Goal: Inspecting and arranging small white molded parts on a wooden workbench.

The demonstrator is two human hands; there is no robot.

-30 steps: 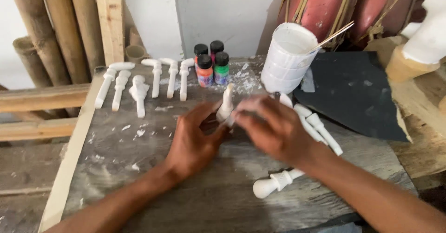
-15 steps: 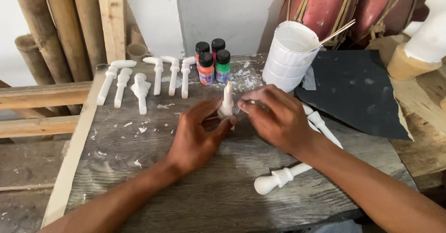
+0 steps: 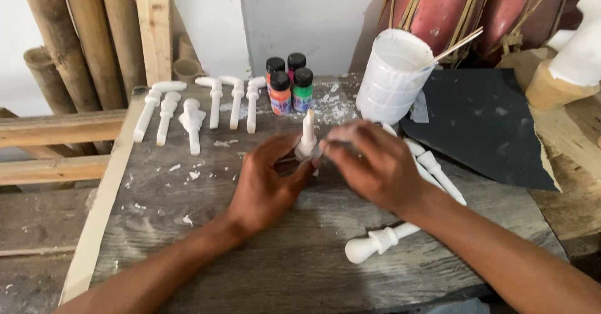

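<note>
Hands at work over a weathered grey desk (image 3: 188,251), seen from above. We take the white bucket (image 3: 393,76) as our landmark; every place below is given from it.

Down and to the left of the bucket, near the middle of the desk, we see a small white carved peg (image 3: 308,132) standing upright with its narrow end up. The left hand (image 3: 266,185) cups its base, and its fingers (image 3: 285,146) curl around the lower part of the peg and pinch it. The right hand (image 3: 375,164) lies just below the bucket, its fingers (image 3: 341,145) pressed together against the same base from the other side. That hand is blurred, so we cannot tell whether it holds anything else.

Left of the bucket stand four small paint bottles (image 3: 289,82) with black caps; those in front are orange and green. Farther left lies a row of white carved pieces (image 3: 200,110), side by side on the desk. Directly below the bucket, partly under the right hand, lie more white turned pieces (image 3: 438,173), and lower still a white knobbed spindle (image 3: 379,242) rests beside the right forearm.

A thin stick (image 3: 457,41) leans out of the bucket toward the upper right. Right of the bucket lies a dark sheet (image 3: 482,120). Far left stand bamboo poles (image 3: 75,38).
</note>
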